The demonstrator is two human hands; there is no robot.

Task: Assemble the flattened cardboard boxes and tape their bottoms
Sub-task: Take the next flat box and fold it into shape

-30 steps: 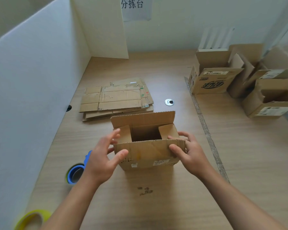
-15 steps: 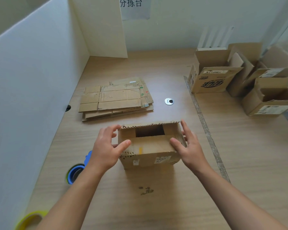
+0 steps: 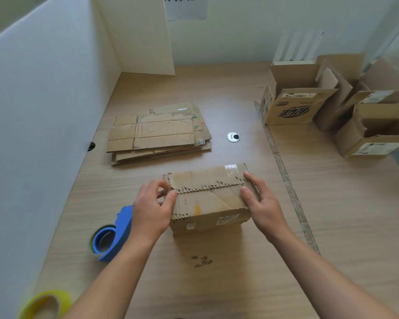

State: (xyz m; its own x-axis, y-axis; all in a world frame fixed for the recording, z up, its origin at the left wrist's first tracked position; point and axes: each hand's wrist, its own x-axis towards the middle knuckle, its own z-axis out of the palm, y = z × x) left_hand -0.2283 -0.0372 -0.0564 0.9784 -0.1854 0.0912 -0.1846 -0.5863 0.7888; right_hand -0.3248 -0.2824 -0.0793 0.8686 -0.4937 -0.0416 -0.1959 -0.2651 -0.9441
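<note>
A small worn cardboard box (image 3: 207,199) stands in the middle of the wooden table, its two long flaps folded flat so their ragged edges meet along the top. My left hand (image 3: 151,209) grips its left end, thumb on the near flap. My right hand (image 3: 262,204) holds the right end, fingers pressing the flaps down. A blue tape dispenser (image 3: 112,236) lies just left of my left wrist. Farther back, a stack of flattened boxes (image 3: 159,132) rests on the table.
White partition walls (image 3: 44,111) close off the left and back. Several assembled open boxes (image 3: 293,104) crowd the far right. A yellow tape roll (image 3: 42,305) sits at the near left corner. A metal grommet (image 3: 233,137) is set in the tabletop.
The far flap has come down over the opening, and the near flap now meets it, so the box top is closed. Both hands stayed at the box ends.
</note>
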